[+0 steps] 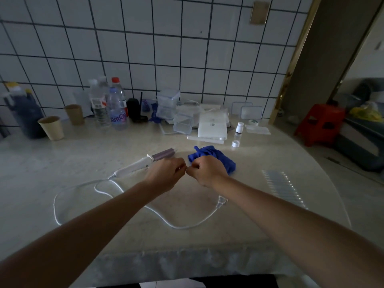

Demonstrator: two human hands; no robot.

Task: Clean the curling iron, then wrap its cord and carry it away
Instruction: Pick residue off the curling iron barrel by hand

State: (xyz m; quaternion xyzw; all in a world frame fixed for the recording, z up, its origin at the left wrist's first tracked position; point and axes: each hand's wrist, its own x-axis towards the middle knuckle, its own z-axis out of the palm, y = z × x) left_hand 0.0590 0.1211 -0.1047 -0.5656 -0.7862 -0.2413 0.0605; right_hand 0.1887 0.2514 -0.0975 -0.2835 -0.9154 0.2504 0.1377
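Note:
The curling iron [145, 162], with a white handle and a purple barrel, lies flat on the pale counter [72, 163]. Its white cord [104, 191] trails in loose loops toward me and ends in a plug [221, 202]. A crumpled blue cloth [217, 159] sits just right of the barrel tip. My left hand [166, 173] is a closed fist beside the iron's handle, partly hiding it. My right hand [204, 171] is also a fist, over the near edge of the cloth. The two fists meet knuckle to knuckle, and I see nothing held in either.
Along the tiled wall stand two paper cups [52, 127], water bottles [116, 107], clear plastic containers [168, 104], a white box [212, 126] and a small white bottle [240, 127]. A ribbed clear sheet [282, 188] lies at the right. A red stool [320, 123] stands beyond the counter's curved edge.

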